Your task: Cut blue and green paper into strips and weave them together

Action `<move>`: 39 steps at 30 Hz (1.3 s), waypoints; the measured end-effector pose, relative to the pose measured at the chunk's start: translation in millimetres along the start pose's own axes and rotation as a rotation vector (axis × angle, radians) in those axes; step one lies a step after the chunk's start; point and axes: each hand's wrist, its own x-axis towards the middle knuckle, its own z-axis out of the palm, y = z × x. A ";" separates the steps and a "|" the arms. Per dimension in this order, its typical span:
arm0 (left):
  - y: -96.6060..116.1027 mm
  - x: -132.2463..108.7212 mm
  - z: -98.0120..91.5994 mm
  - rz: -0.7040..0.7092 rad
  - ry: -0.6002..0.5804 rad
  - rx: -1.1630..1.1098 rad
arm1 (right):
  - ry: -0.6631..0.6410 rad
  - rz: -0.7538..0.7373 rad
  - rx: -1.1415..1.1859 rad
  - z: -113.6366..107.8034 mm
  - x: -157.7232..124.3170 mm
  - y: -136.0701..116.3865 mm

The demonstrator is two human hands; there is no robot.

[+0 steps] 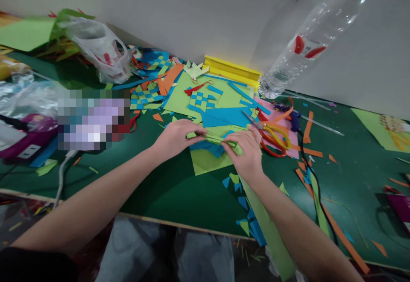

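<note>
While the left hand (177,139) and right hand (246,152) pinch opposite ends of thin, folded green paper (214,137) above the middle of the counter (153,196), a crinkled, translucent plastic bag (117,66), contents indistinct, sits far left. A clear plastic bottle (307,47) stands far right. Between these 2 containers lies checkered blue-and-green woven paper (200,99); loop-handled scissors (275,136) lie right of the folded sheet.

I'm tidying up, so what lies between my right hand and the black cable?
In the head view: the scissors, with pink paper and part of an orange strip.
</note>
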 end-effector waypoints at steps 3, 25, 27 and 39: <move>-1.6 0.3 0.3 0.007 -0.001 0.041 | -0.002 -0.001 0.015 0.9 -0.6 0.9; -1.7 3.2 -10.4 -0.149 -0.001 0.020 | -0.091 0.445 0.207 0.3 -3.1 11.2; -1.8 3.8 -10.7 -0.194 0.003 -0.011 | -0.078 0.482 0.231 0.0 -2.5 12.3; -5.6 2.1 -9.7 -0.379 -0.005 -0.144 | -0.084 0.508 0.337 -1.5 -0.9 10.8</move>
